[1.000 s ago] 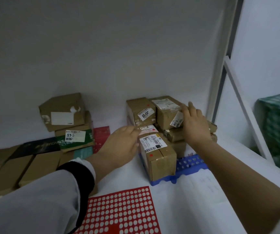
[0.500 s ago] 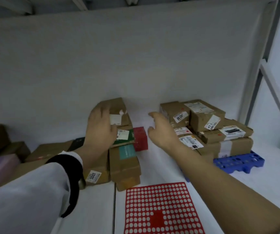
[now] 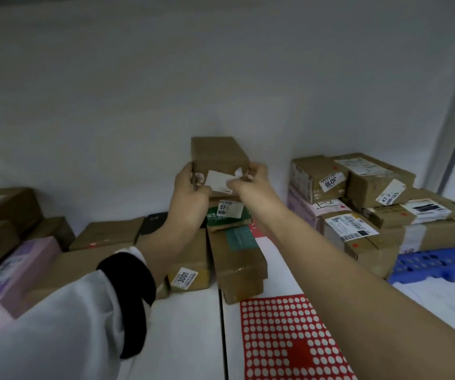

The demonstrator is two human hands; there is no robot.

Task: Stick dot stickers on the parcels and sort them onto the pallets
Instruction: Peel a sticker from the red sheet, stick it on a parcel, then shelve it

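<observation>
A small brown parcel (image 3: 219,154) with a white label is at the top of the middle stack, against the back wall. My left hand (image 3: 189,192) grips its left end and my right hand (image 3: 248,183) grips its right end, thumbs over the label face. Below it lie a green-banded parcel (image 3: 227,216) marked 57 and more brown boxes. A red sheet of dot stickers (image 3: 289,338) lies on the white table in front. At the right, stickered parcels (image 3: 368,215) are stacked on a blue pallet (image 3: 437,266).
Brown boxes and a pink box (image 3: 9,278) crowd the left side of the table. A parcel labelled 3001 (image 3: 186,278) sits under my left forearm. A white wall closes the back, and a grey frame post (image 3: 451,105) rises at the right.
Both hands left the parcels on the blue pallet, swung left to the middle stack and took hold of the top brown parcel. The view turned left with them.
</observation>
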